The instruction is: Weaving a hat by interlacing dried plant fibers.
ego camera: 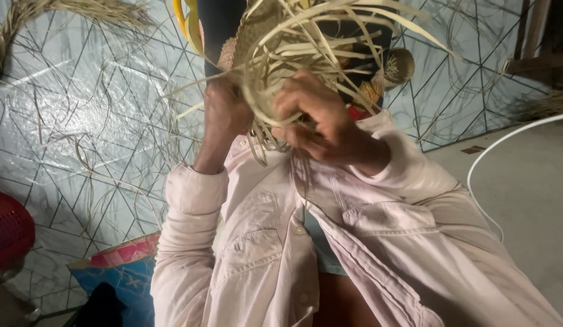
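Partly hidden: woven straw piece (275,91) behind hands.

Pale straw-coloured strips (330,36) fan out from a tan woven piece (266,91) held over a pale pink button-up shirt (354,242) with 2 chest pockets. The floor covering (81,121) is light grey-blue, patterned with thin dark lines forming triangles and scattered with more dry beige fibres (27,12). A red plastic basket (9,230) sits at the edge, beside a blue mat bordered in pink and red (127,266), with a white cable (493,151) across grey concrete (529,200).
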